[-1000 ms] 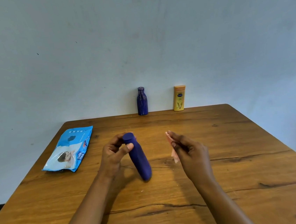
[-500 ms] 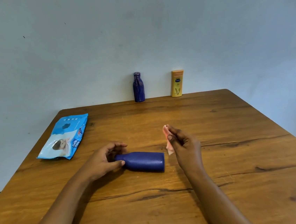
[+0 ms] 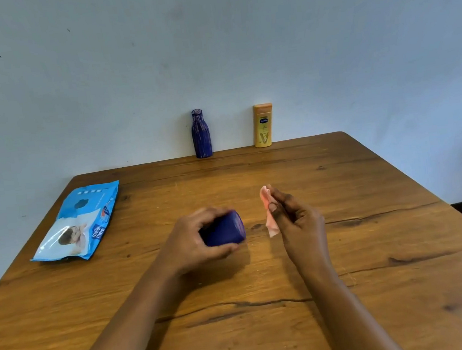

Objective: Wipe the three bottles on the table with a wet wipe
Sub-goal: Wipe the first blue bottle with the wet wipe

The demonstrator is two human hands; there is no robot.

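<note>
**Blue bottle gripped on its side, wipe pinched alongside**

The wooden tabletop is seen stretching back to a pale wall, and the order runs from there down. Near the left edge, a blue wet-wipe pack is laid flat. At the far edge, against the wall, two bottles are stood upright and apart: a dark blue streaked bottle and, to its right, a yellow lotion bottle.

In the middle of the tabletop, the left hand is wrapped around a solid blue bottle, fingers curled over its top and thumb pressed under its near side; the bottle is held on its side, base turned right. Whether it touches the wood cannot be told. Just beside it, the right hand is held edge-up, fingers pressed together, a small pink wipe pinched between thumb and fingertips, apart from the bottle.
</note>
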